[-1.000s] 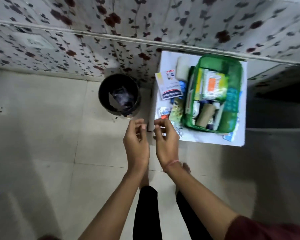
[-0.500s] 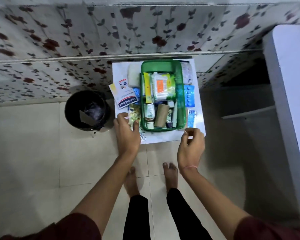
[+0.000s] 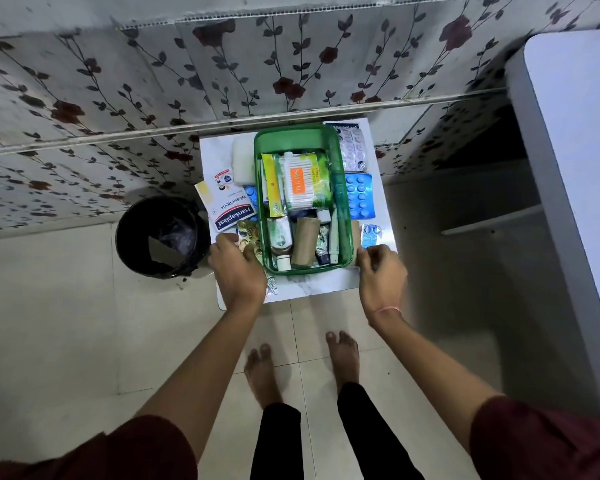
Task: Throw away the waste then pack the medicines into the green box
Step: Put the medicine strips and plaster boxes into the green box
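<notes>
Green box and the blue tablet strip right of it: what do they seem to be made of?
Green box: likely glossy, translucent plastic; the table shows faintly through its walls. Blue tablet strip: apparently a plastic or foil blister pack, with rows of raised round bubbles and a slight sheen; the backing material can't be told.

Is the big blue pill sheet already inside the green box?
No, the blue pill sheet lies on the white table, just outside the right wall of the green box.

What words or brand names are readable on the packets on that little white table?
"Hansaplast" and "WASHPROOF": white plaster box, left of the green box.
"TULIPS", likely: orange label of the cotton bud pack inside it.
A partly cut-off "...ansaplast": packet at the far right corner.
Blister strips, tubes, bottles: print too small to read.
</notes>
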